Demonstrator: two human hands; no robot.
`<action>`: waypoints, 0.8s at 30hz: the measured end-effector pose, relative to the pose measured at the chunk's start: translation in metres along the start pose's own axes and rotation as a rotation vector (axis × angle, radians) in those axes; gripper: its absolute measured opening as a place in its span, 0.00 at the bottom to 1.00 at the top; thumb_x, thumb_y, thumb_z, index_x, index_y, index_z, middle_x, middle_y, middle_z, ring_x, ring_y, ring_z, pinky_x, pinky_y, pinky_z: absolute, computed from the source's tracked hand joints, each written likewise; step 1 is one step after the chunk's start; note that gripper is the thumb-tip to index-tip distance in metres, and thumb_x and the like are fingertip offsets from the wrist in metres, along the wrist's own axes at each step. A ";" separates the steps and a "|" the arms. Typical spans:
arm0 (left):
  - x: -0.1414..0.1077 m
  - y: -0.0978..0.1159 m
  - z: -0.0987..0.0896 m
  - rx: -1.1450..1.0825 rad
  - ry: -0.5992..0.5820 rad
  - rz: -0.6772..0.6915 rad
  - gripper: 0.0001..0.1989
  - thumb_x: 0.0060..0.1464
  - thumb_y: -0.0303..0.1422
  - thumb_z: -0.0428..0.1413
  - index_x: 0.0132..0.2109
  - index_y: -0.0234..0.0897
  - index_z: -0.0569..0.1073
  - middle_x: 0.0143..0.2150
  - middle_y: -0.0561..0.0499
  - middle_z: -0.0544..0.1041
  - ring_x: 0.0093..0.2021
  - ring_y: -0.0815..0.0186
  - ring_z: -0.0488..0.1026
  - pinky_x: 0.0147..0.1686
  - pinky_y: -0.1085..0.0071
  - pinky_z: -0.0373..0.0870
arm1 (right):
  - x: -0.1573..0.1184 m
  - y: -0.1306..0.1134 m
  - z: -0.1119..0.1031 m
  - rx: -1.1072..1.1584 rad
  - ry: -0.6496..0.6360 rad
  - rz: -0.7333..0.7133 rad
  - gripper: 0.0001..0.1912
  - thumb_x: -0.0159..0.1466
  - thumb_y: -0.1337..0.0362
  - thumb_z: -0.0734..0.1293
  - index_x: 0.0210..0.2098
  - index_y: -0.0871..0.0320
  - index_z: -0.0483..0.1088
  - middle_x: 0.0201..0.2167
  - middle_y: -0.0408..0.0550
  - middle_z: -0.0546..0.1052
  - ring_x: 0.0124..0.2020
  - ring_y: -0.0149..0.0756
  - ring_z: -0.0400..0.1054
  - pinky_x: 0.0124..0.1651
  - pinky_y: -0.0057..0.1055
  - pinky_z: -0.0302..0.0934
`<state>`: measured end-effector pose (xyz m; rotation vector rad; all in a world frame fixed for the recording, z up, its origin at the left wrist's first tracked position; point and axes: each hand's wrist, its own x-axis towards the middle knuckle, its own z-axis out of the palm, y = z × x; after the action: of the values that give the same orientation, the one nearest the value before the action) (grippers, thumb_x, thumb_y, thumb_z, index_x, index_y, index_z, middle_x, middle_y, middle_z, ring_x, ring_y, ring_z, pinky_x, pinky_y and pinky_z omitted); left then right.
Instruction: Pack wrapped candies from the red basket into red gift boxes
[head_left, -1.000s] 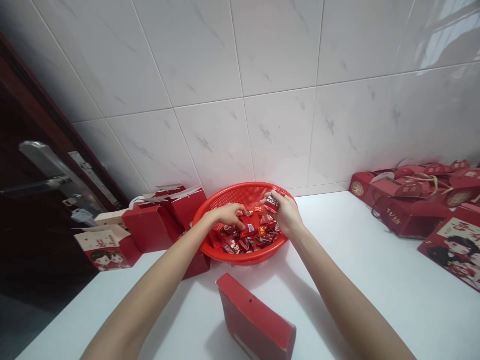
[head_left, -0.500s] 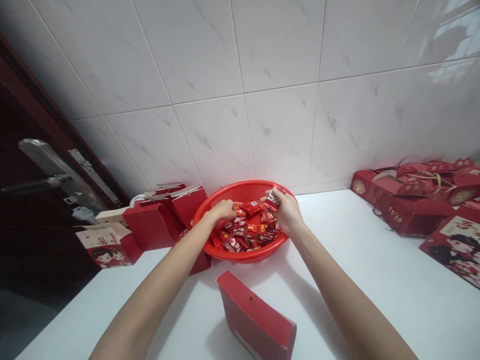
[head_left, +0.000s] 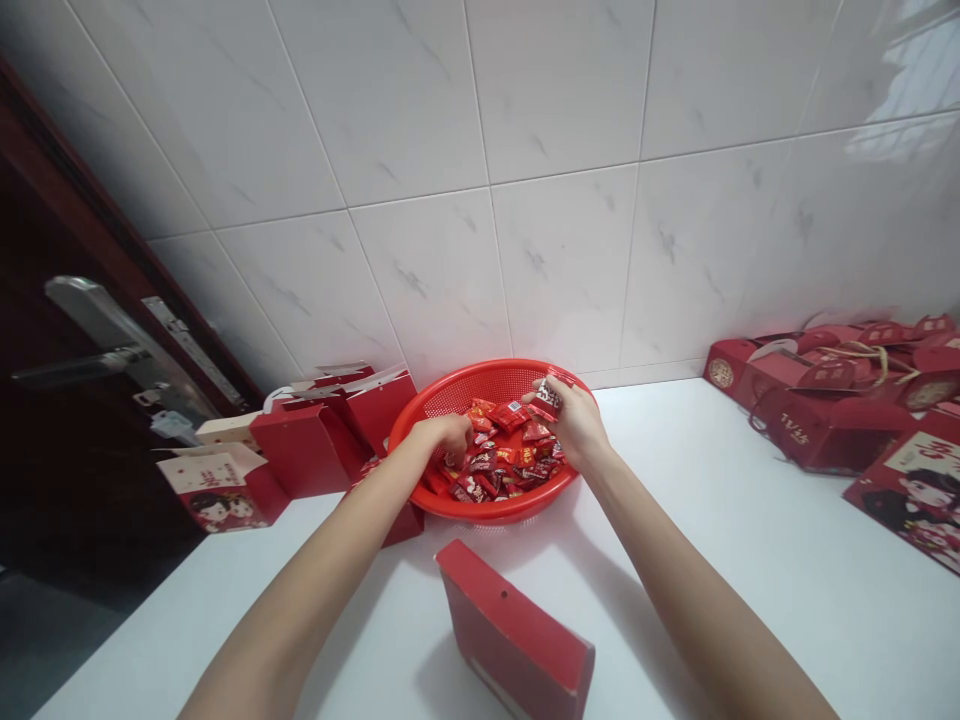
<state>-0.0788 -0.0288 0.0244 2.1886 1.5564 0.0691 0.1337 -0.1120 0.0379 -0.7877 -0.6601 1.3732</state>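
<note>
A red plastic basket point(head_left: 487, 512) with a perforated wall stands against the tiled wall. Inside lie many wrapped candies point(head_left: 517, 455) in red and dark wrappers. My right hand point(head_left: 577, 425), at the basket's right side, is closed on a wrapped candy point(head_left: 548, 398) with white lettering. Over the left part of the pile, my left hand point(head_left: 448, 436) reaches down with its fingers curled among the candies. Whether those fingers grip one is hidden. Nearer to me, between my forearms, a red gift box point(head_left: 514, 635) stands on the white table.
Several red boxes point(head_left: 304, 450) stand left of the basket, one with printed cartoon figures point(head_left: 225, 495). More red boxes with handles point(head_left: 817, 420) are grouped at the right along the wall. A dark door with a metal handle point(head_left: 97, 340) is beyond the table's left edge.
My left hand has moved slightly toward me and lower over the candies. My right hand keeps its candy in nearly the same place.
</note>
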 end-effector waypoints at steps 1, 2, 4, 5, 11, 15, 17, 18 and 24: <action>-0.001 0.002 -0.001 0.072 -0.081 -0.045 0.11 0.22 0.26 0.68 0.17 0.40 0.73 0.18 0.56 0.73 0.24 0.64 0.70 0.29 0.72 0.68 | 0.000 0.000 0.000 0.004 -0.002 0.000 0.08 0.62 0.62 0.68 0.28 0.57 0.73 0.22 0.46 0.79 0.27 0.34 0.74 0.30 0.26 0.65; -0.002 0.005 -0.002 0.148 -0.160 -0.090 0.11 0.22 0.27 0.68 0.18 0.39 0.74 0.20 0.55 0.73 0.25 0.63 0.70 0.30 0.71 0.68 | 0.000 0.000 0.000 0.008 -0.005 0.000 0.08 0.62 0.61 0.69 0.28 0.58 0.73 0.22 0.46 0.79 0.26 0.33 0.74 0.29 0.26 0.65; -0.004 0.013 -0.004 0.246 -0.260 -0.148 0.09 0.26 0.27 0.67 0.20 0.38 0.74 0.22 0.53 0.75 0.29 0.61 0.72 0.32 0.71 0.68 | -0.001 0.000 0.000 0.013 -0.011 0.001 0.08 0.62 0.62 0.69 0.28 0.58 0.73 0.22 0.46 0.79 0.25 0.32 0.73 0.28 0.25 0.64; -0.006 0.017 -0.006 0.254 -0.267 -0.152 0.08 0.29 0.27 0.66 0.21 0.37 0.75 0.24 0.52 0.76 0.31 0.60 0.73 0.32 0.70 0.68 | -0.001 0.000 0.001 0.015 -0.011 0.002 0.08 0.62 0.62 0.68 0.28 0.58 0.73 0.22 0.46 0.79 0.24 0.32 0.72 0.27 0.24 0.63; -0.011 0.027 -0.008 0.128 -0.154 -0.065 0.06 0.45 0.32 0.57 0.23 0.37 0.73 0.25 0.53 0.74 0.32 0.63 0.71 0.32 0.72 0.64 | -0.003 -0.003 0.003 0.022 0.008 0.017 0.11 0.65 0.65 0.65 0.26 0.58 0.73 0.20 0.45 0.78 0.23 0.30 0.71 0.27 0.24 0.63; -0.008 0.024 -0.007 -0.009 -0.119 0.023 0.09 0.48 0.37 0.55 0.26 0.37 0.72 0.25 0.53 0.73 0.29 0.66 0.68 0.30 0.72 0.62 | -0.004 -0.004 0.004 0.023 0.007 0.016 0.11 0.64 0.65 0.66 0.26 0.58 0.73 0.20 0.44 0.78 0.23 0.30 0.71 0.28 0.24 0.63; -0.006 0.022 -0.006 -0.110 -0.099 0.080 0.11 0.48 0.40 0.56 0.27 0.36 0.72 0.25 0.53 0.72 0.28 0.66 0.66 0.29 0.72 0.61 | -0.005 -0.003 0.003 0.018 0.009 0.016 0.10 0.64 0.65 0.66 0.27 0.58 0.73 0.20 0.44 0.78 0.23 0.30 0.71 0.28 0.24 0.63; -0.006 0.021 -0.005 -0.155 -0.088 0.106 0.12 0.48 0.41 0.57 0.27 0.36 0.71 0.26 0.53 0.72 0.28 0.67 0.66 0.29 0.72 0.61 | -0.004 -0.003 0.003 0.014 0.009 0.015 0.10 0.64 0.65 0.66 0.27 0.58 0.73 0.20 0.44 0.78 0.23 0.31 0.71 0.28 0.25 0.63; -0.006 0.023 -0.006 -0.339 -0.008 0.224 0.20 0.49 0.50 0.57 0.32 0.36 0.71 0.28 0.53 0.72 0.30 0.67 0.66 0.31 0.72 0.61 | -0.003 -0.002 0.002 0.012 -0.002 0.008 0.09 0.63 0.63 0.67 0.28 0.58 0.74 0.20 0.45 0.79 0.24 0.33 0.73 0.30 0.27 0.64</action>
<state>-0.0629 -0.0386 0.0398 2.0744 1.1876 0.3661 0.1332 -0.1152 0.0411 -0.7803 -0.6502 1.3837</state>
